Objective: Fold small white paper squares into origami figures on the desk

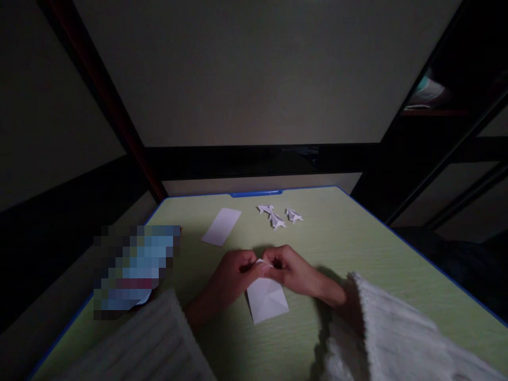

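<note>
Between my hands is a sheet of white paper (266, 301), with crease lines showing across its lower part. My left hand (238, 272) pinches its far end from the left. From the other side my right hand (291, 271) is closed on the same end, and both thumbs meet at the top of the sheet. A small folded tip shows between the fingers; the rest of that end is hidden. Beyond my hands lie several small folded white paper figures: one figure (265, 208) at the back, another figure (277, 220) touching or close to it, and a third figure (294, 215) to the right.
A flat white paper rectangle (222, 226) lies on the left of the pale green table (357, 248), which has a blue edge. A blurred-out bluish object (138, 270) rests at the left edge. A blue handle (256, 193) sits at the far edge, before a large panel.
</note>
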Demonstrator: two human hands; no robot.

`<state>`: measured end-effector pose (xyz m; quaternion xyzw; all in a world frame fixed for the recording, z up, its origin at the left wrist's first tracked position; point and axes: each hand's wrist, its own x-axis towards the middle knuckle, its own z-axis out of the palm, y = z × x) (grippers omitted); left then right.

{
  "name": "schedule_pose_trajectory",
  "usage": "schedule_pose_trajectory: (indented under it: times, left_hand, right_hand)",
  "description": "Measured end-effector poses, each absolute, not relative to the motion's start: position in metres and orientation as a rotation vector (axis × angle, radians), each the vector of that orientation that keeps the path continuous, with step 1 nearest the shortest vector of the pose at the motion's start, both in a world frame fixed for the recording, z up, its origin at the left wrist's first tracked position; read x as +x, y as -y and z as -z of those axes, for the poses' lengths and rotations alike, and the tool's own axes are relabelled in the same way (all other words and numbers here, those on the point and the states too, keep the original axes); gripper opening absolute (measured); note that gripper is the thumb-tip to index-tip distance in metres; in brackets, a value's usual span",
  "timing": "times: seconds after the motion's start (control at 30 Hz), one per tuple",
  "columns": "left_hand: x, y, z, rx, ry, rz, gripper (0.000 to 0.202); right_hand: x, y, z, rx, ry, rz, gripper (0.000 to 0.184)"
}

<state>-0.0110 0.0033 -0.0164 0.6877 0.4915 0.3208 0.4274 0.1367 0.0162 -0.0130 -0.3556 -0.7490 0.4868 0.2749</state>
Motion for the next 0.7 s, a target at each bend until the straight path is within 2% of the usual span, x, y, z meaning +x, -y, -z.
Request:
schedule_pose_trajectory:
  times: [0.27,0.47,0.7]
  left_hand:
    - [-0.0113,0.0007,0.0155,1.693,-1.315,-0.968,0.032]
    - [-0.0098,0.0001,0.0103,1.428,-1.304,-1.088,0.029]
    - [-0.012,-0.0046,0.0077,1.267,-1.228,-1.202,0.019]
  right_hand:
    - [0.132,-0.0161,0.0053,-0.922,1.771,-1.534,0.04]
    - [0.1303,-0.0173,0.0087,-0.974,1.63,-1.441,0.043]
    - [0.1344,-0.0239,0.0101,-0.871,1.405,-1.534,0.029]
